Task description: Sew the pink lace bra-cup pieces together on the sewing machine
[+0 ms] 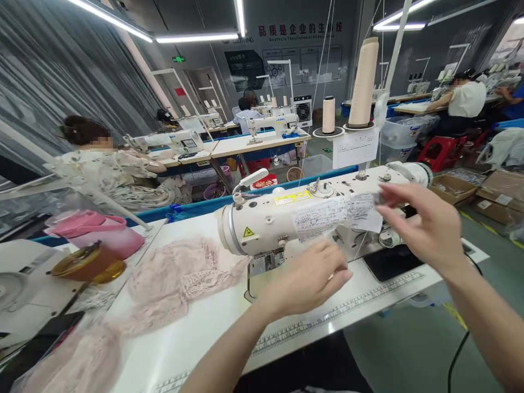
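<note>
A white sewing machine (262, 221) stands across the table, with handwritten paper notes (321, 217) stuck to its arm. In front of it, near the needle area, my left hand (305, 278) is closed, its fingers curled under and hiding whatever may be in them. My right hand (426, 224) is raised beside the right end of the machine. Its thumb and forefinger pinch a small greyish thing, too blurred to name. Pale pink lace fabric (172, 278) lies on the tabletop left of the needle, apart from both hands.
A black phone (385, 262) lies under my right hand's side of the machine. Thread cones (364, 82) stand behind it. At left are a pink container (98, 232) and an amber cup (88, 267). A ruler strip (347, 303) runs along the front edge. Other people sit at machines beyond.
</note>
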Action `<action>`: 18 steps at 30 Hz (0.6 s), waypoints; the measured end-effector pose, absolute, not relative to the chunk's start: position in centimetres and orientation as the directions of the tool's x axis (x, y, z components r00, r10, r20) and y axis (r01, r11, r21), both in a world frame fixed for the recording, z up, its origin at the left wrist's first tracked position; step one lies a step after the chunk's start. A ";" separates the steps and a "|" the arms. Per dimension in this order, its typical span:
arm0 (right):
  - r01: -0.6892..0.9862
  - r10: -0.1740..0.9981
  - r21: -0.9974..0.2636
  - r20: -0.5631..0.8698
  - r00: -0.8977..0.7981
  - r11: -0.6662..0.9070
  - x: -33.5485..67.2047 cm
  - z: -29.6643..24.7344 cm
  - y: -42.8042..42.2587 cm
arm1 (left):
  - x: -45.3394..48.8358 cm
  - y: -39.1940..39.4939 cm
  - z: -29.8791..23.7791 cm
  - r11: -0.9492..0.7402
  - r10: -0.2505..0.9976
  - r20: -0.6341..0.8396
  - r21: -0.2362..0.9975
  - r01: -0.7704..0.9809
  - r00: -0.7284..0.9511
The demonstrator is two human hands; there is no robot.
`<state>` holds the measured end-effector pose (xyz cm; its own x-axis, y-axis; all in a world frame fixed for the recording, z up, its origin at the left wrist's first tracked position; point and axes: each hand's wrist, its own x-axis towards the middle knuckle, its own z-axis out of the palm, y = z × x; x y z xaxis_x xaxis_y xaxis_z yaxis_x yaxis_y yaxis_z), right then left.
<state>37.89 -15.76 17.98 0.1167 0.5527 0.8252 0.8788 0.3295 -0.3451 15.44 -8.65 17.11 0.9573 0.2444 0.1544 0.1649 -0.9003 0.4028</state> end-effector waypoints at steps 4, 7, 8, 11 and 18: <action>0.919 0.761 -0.197 0.632 -0.147 0.341 38.0 22.6 -8.4 | 15.7 -8.9 17.5 -0.827 0.211 0.157 0.555 0.090 0.965; 0.950 0.858 -0.136 0.479 -0.185 0.280 37.9 23.2 -4.3 | 15.6 -8.7 17.8 -0.789 0.217 0.164 0.610 0.074 0.962; 0.955 0.870 -0.108 0.450 -0.201 0.277 37.9 23.3 -3.5 | 15.5 -8.6 17.8 -0.782 0.217 0.166 0.620 0.070 0.962; 0.937 0.881 -0.094 0.383 -0.279 0.337 38.1 24.1 -2.4 | 15.3 -8.2 17.6 -0.768 0.211 0.174 0.638 0.053 0.962; 0.915 0.921 -0.170 0.209 -0.328 0.365 38.7 26.0 -1.4 | 15.0 -6.9 17.3 -0.749 0.170 0.213 0.663 -0.014 0.962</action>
<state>38.65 -1.41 25.98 -0.3284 0.9211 0.2089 0.9153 0.3650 -0.1704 14.99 -6.89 17.33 0.9622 0.1700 0.2126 -0.0143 -0.7485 0.6630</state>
